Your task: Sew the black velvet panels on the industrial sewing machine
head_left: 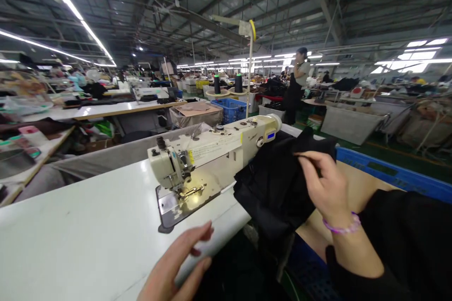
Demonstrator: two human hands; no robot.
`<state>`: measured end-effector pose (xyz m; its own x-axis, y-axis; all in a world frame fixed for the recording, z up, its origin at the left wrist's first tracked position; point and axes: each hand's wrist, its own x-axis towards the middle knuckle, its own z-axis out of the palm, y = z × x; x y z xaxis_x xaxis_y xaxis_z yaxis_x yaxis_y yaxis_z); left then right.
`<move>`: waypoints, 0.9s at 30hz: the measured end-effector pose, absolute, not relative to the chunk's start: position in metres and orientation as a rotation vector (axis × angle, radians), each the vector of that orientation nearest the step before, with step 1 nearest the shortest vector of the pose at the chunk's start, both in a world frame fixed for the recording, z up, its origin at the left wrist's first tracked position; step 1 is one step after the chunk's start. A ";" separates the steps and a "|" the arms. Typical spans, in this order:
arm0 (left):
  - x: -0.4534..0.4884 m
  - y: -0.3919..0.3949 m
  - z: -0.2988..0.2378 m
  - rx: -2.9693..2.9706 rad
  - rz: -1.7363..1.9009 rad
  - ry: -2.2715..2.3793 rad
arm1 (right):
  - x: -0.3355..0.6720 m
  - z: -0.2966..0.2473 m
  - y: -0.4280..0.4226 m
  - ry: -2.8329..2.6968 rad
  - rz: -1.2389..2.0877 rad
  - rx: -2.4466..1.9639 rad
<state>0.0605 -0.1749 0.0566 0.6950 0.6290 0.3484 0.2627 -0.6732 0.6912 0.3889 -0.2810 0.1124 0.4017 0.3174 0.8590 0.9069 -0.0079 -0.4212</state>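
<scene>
My right hand (326,186), with a purple bead bracelet on the wrist, pinches the top edge of a piece of black fabric (275,188) that hangs down beside the cream sewing machine (212,153). My left hand (176,265) hovers at the near edge of the white sewing table (88,230), fingers stretched out and together, holding nothing. The machine's needle and presser foot (185,183) stand over a metal plate with no cloth under them.
A blue plastic crate (388,174) stands to my right behind the fabric. A person in dark clothes (296,87) stands further back among tables, bins and a blue basket (231,109). Two thread cones (228,83) sit on a stand behind the machine.
</scene>
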 end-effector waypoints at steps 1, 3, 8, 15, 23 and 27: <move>0.071 -0.173 0.070 2.312 0.885 0.668 | 0.373 0.121 -0.281 -1.375 -0.534 -1.525; 0.092 -0.172 0.101 2.373 1.034 0.573 | 0.341 0.135 -0.280 -1.780 -0.174 -1.412; 0.116 -0.174 0.158 2.234 0.804 0.370 | 0.303 0.153 -0.272 -1.801 0.462 -1.255; 0.079 -0.165 0.197 2.067 1.172 0.952 | 0.295 0.137 -0.255 -1.152 1.227 -0.795; 0.032 -0.133 0.201 1.981 1.094 1.078 | 0.244 0.108 -0.207 -1.188 1.216 -1.035; 0.024 -0.119 0.190 1.958 1.147 1.100 | 0.225 0.101 -0.178 -1.141 1.190 -1.068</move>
<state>0.0244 -0.1187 0.1901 0.2797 0.8785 0.3872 0.3498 -0.4688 0.8111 0.2251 -0.1784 0.1015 0.0259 0.9964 0.0811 -0.1230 0.0837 -0.9889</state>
